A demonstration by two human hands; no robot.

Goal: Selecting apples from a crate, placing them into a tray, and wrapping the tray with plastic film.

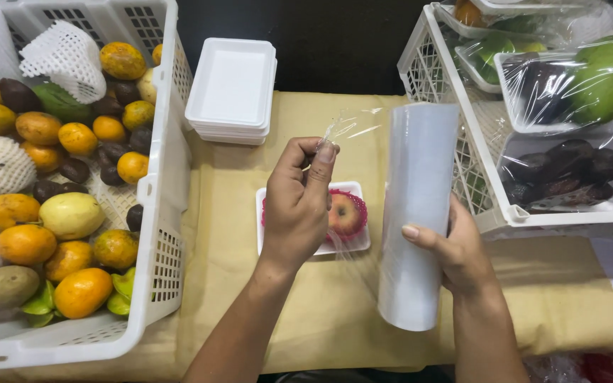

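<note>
Left hand (298, 202) closed, thumb and forefinger pinched together on the free edge of a thin clear plastic film (352, 131), lifted above the desk near the centre of the view. Right hand (455, 252) at four o'clock from the left, fingers wrapped tight around the lower half of an upright white cylindrical roll of cling film (418, 213), thumb pressed flat on its front. Film sheet stretched between pinch and roll, crinkled at the top edge. Directly beneath the left hand, partly hidden by it, a small white rectangular foam tray (352, 245) holding a red apple in a pink foam net sleeve (345, 215). Under everything, a desk covered with tan brown paper (250, 298). At eleven o'clock from the left hand, a stack of empty white foam trays (233, 89). At nine o'clock, a large white plastic lattice crate (161, 191) filled with loose orange, yellow-green and dark purple fruit (72, 213), plus white foam net sleeves (65, 57) near its top. At two o'clock from the right hand, a second white plastic lattice crate (462, 152) carrying film-wrapped foam trays of green and dark fruit (572, 85).
</note>
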